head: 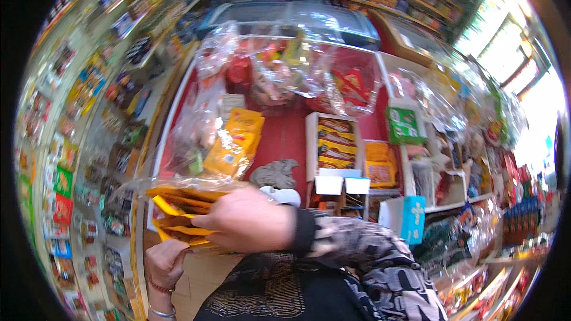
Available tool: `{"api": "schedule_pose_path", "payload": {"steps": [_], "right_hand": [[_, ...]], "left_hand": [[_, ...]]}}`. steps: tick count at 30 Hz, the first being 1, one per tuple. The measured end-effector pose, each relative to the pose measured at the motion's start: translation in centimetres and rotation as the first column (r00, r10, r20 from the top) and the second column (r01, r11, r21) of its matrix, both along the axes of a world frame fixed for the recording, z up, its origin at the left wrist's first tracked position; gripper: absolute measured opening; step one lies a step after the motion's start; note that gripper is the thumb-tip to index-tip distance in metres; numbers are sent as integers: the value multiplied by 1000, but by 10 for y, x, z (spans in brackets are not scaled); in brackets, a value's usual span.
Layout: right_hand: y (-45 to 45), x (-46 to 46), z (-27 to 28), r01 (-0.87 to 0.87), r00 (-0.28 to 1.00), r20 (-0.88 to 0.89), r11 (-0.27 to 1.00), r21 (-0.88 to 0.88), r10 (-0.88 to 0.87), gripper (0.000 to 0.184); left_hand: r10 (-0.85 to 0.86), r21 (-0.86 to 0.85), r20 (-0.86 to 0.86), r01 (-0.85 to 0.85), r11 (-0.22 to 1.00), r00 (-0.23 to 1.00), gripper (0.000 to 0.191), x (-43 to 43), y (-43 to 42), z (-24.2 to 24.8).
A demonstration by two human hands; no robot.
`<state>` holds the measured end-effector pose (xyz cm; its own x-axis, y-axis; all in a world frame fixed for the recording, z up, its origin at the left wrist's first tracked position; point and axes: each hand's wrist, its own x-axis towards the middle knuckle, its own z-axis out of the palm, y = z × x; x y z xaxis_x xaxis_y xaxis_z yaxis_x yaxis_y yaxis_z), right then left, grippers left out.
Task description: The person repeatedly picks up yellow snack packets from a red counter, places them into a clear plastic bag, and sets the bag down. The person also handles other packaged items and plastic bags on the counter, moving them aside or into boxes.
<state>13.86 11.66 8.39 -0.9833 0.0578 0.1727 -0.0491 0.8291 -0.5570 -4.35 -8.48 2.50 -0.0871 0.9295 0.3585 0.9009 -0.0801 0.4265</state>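
Several yellow packets (185,218) stand bunched at lower left, partly inside a clear plastic bag (169,183). My left hand (167,256), with a red bead bracelet and a silver bangle, pinches the near edge of the packets or their bag; which of these I cannot tell. Blurred, my right hand (250,218) reaches across from the right, its fingers at the packets' right side; whether it grips one is unclear. Beyond the hands a yellow packet (236,142) lies on a red surface (283,138), near a crumpled grey cloth (275,174).
An open white box (311,142) of yellow-brown packets stands right of centre, beside an orange packet (379,165). Clear bags of goods (285,67) line the far side. Shelves of packaged goods (84,84) rise at left. A green box (403,125) and a turquoise-white box (412,220) are at right.
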Motion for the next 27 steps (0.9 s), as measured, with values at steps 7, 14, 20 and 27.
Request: {"api": "schedule_pose_path", "payload": {"steps": [7,14,20,27], "right_hand": [[131,7,-24,217,893,-43,511,-832,-448,32],[208,-69,-283,743,571,276,344,-575,-773,36],[203,-122,-373,408,273,437,-308,-859,-857,68],[194,-151,-345,386,533,157,74,-919,-831,32]], "left_hand": [[70,-49,-21,-71,996,997,13,-5,-14,-5],[103,-60,-10,-103,993,995,16,-6,-11,-7],[185,-127,5,-183,975,983,11,-3,-10,-4],[226,-123,7,-224,967,974,12,-1,-11,-7]]}}
